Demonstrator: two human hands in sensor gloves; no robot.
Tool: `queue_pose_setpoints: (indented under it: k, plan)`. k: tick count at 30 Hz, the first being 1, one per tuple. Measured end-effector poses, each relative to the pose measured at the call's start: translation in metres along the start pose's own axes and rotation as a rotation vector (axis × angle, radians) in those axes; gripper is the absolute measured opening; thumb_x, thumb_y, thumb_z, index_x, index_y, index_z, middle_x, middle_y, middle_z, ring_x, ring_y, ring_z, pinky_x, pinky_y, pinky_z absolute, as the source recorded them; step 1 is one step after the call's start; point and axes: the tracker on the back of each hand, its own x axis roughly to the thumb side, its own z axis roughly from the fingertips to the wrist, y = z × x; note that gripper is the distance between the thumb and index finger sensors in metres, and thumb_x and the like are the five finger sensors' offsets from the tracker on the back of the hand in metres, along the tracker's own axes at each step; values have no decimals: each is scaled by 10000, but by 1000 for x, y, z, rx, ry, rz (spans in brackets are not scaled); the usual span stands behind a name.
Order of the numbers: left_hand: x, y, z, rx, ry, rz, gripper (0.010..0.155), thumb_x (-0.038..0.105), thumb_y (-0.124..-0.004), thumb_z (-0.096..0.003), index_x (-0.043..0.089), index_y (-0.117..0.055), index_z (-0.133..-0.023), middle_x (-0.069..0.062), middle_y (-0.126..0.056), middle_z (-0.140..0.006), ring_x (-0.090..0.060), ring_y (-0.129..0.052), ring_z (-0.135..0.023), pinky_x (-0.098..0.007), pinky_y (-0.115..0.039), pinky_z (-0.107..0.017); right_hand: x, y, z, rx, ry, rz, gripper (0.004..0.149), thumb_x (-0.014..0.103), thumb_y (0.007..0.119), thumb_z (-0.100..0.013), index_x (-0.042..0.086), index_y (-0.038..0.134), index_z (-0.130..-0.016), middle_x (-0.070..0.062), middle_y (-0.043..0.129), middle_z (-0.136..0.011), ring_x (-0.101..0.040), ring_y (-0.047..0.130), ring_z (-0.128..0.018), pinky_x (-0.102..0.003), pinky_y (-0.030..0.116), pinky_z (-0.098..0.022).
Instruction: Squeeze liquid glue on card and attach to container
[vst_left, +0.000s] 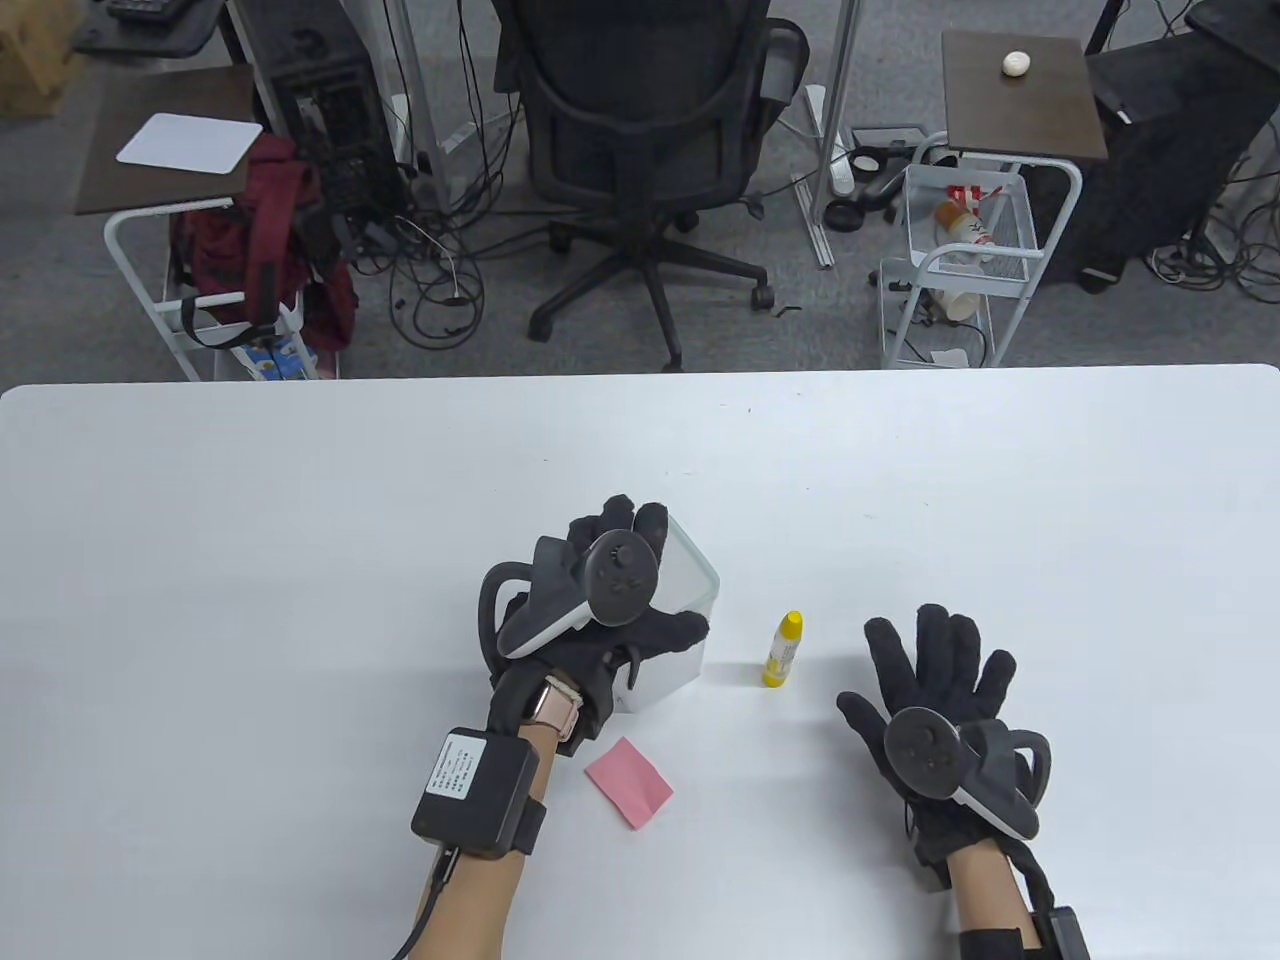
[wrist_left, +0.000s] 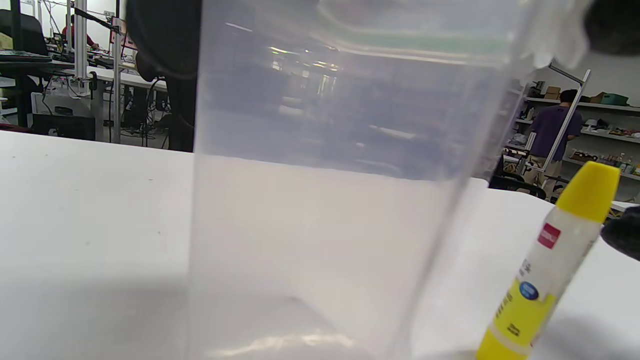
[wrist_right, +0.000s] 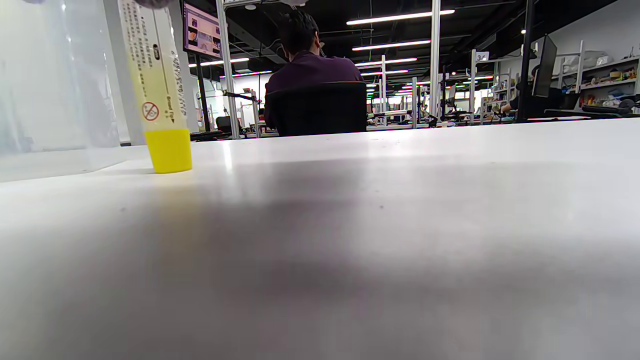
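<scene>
A clear plastic container (vst_left: 690, 580) stands upright on the white table (vst_left: 300, 560). My left hand (vst_left: 620, 590) grips it from above and the side; it fills the left wrist view (wrist_left: 325, 200). A yellow-capped glue bottle (vst_left: 783, 650) stands upright just right of the container, also in the left wrist view (wrist_left: 550, 270) and the right wrist view (wrist_right: 160, 100). A pink card (vst_left: 628, 781) lies flat on the table below the container, by my left wrist. My right hand (vst_left: 935, 670) rests open and flat on the table, right of the glue, holding nothing.
An office chair (vst_left: 650, 150) and wire carts (vst_left: 960, 260) stand on the floor beyond the table's far edge. The table surface stretches wide to the left and right of the objects.
</scene>
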Motion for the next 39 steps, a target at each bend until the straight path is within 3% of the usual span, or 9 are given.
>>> queue_pose_setpoints:
  k: [5,8,12,16,21,26,33,39]
  plan:
    - [3,-4,3,-44,17,-19,1110,872,-646,-283,256,-325,-1150,-106,-344,-1249,-413,-517,-1134,-565,-653,-738,0,0,2,2,3,0,752,605,442,-624,187,225,-1209,-324,111,-1210,-617,173,-1101,-796,158,-699]
    - [1,-2,9,-42,38,21,1068,853,-610,-315,295,-250,-1151,-74,-240,-1259,-387,-362,-1185,-603,-493,-806,0,1,2,4,0,-6,751,604,442,-624,187,225,-1209,-326,115,-1210,-614,178,-1103,-796,160,-701]
    - [-13,10,39,100,95,111,1023,831,-586,-350,331,-168,-1139,-54,-123,-1246,-370,-214,-1186,-602,-357,-832,2,0,4,7,-13,-11,749,604,443,-624,189,226,-1209,-326,131,-1213,-613,204,-1103,-795,168,-703]
    - [-33,4,88,224,165,255,976,807,-578,-391,317,-197,-1145,-63,-192,-1249,-378,-274,-1178,-580,-384,-831,3,1,5,13,-23,-28,748,601,447,-623,182,244,-1209,-327,162,-1216,-612,236,-1104,-791,195,-712]
    - [-58,-43,142,303,273,456,903,762,-619,-425,336,-290,-1150,-30,-379,-1251,-346,-465,-1160,-534,-484,-826,4,2,6,5,-29,-52,746,596,453,-624,167,273,-1207,-335,208,-1214,-617,291,-1094,-767,274,-740]
    - [-75,-84,158,327,329,617,819,701,-654,-440,339,-390,-1126,13,-546,-1198,-291,-638,-1094,-468,-599,-789,5,4,7,10,-31,-72,743,591,460,-623,156,303,-1205,-336,253,-1212,-613,346,-1084,-751,329,-748]
    - [-94,-93,166,333,313,854,767,660,-663,-453,324,-451,-1109,2,-589,-1173,-300,-658,-1068,-468,-591,-781,-1,7,9,36,-15,-69,747,592,464,-621,143,324,-1202,-333,291,-1209,-609,387,-1075,-739,366,-752]
    - [-98,-95,168,317,308,849,756,653,-660,-456,318,-468,-1106,-1,-601,-1166,-302,-664,-1062,-468,-591,-779,1,8,6,9,-14,-228,794,603,505,-610,88,332,-1189,-332,368,-1188,-599,466,-1044,-706,442,-752]
